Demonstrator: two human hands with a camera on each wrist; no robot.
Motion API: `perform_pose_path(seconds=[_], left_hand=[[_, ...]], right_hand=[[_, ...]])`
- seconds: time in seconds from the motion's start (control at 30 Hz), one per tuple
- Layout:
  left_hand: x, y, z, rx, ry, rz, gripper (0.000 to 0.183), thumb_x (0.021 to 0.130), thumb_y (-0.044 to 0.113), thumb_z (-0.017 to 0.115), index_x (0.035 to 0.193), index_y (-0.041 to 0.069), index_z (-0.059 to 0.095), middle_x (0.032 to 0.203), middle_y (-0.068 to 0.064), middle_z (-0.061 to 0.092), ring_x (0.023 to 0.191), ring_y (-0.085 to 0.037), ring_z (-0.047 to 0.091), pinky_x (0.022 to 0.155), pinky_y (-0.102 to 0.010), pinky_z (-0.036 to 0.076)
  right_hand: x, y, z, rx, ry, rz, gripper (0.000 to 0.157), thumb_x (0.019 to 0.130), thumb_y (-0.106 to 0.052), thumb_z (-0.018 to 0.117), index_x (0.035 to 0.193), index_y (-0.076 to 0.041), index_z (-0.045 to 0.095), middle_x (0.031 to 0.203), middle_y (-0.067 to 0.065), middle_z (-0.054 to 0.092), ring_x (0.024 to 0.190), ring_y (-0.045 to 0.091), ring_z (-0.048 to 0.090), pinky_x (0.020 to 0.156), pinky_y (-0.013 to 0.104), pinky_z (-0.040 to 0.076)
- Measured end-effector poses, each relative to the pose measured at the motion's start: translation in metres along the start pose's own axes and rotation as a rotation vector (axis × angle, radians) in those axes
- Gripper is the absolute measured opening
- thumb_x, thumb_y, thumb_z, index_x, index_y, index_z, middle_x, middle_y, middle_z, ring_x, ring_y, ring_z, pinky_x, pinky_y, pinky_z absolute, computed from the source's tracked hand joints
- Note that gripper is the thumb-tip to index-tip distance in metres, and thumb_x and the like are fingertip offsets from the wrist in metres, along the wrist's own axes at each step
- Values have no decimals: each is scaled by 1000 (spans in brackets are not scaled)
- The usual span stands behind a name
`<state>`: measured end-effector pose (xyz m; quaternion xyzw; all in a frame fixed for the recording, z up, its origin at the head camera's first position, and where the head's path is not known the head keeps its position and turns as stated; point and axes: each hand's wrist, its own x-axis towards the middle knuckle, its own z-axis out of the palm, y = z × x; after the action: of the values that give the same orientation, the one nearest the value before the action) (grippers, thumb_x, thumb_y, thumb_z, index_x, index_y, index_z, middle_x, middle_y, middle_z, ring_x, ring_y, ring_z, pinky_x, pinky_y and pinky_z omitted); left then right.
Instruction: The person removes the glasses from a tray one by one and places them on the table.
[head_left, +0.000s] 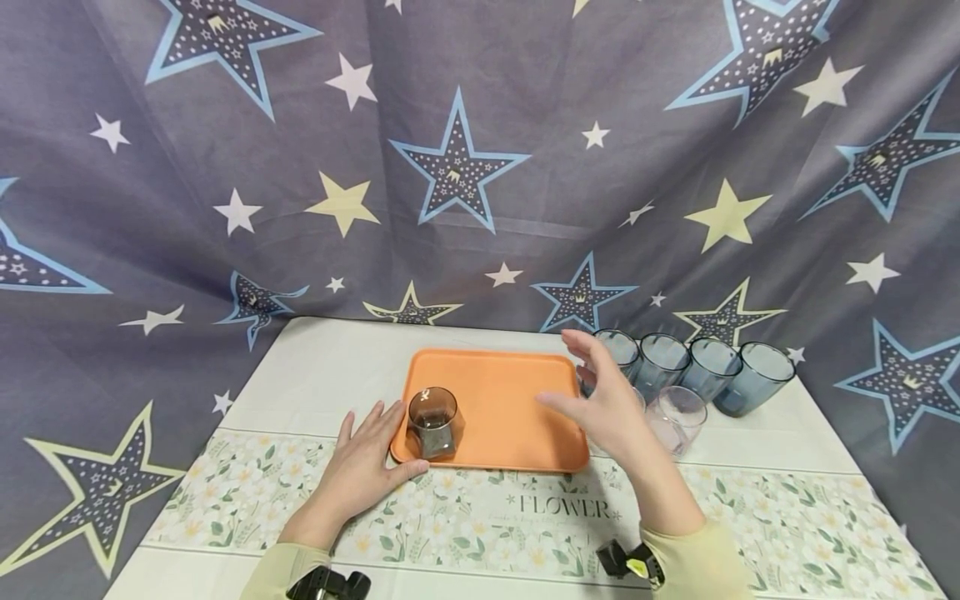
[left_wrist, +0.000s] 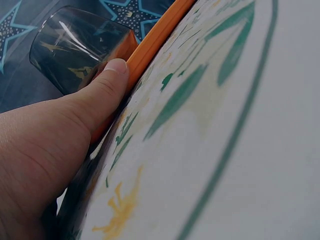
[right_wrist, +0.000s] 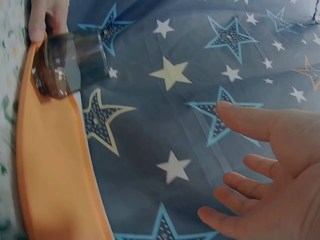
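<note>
A dark smoky glass (head_left: 432, 425) stands upright at the left end of an orange tray (head_left: 510, 408). My left hand (head_left: 367, 458) rests at the tray's left front corner, fingers along the left side. In the left wrist view its thumb (left_wrist: 102, 87) presses the orange rim beside the glass. My right hand (head_left: 600, 400) is raised over the tray's right end, thumb and fingers spread apart and nothing between them, as the right wrist view also shows. Just beyond it stand clear pinkish glasses (head_left: 677, 419), one partly hidden behind the hand.
Several blue glasses (head_left: 752, 379) stand in a row at the back right of the table, behind the clear ones. A star-patterned curtain (head_left: 457, 242) hangs along the back and sides. The tablecloth (head_left: 517, 533) has a floral band in front of the tray.
</note>
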<state>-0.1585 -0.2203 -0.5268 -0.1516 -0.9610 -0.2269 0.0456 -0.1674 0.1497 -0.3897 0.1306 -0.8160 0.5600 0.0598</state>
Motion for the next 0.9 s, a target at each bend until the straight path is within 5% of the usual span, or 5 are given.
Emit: perform_pose_path(seconds=[0.9], left_hand=[[0, 0, 2, -2, 7, 1, 109, 94, 73, 75, 170, 2, 41, 172, -16, 44, 164, -42, 30, 131, -72, 3]], right_hand=[[26, 11, 85, 119, -120, 31, 86, 90, -10, 94, 164, -13, 50, 158, 6, 59, 146, 32, 56, 124, 51, 45]])
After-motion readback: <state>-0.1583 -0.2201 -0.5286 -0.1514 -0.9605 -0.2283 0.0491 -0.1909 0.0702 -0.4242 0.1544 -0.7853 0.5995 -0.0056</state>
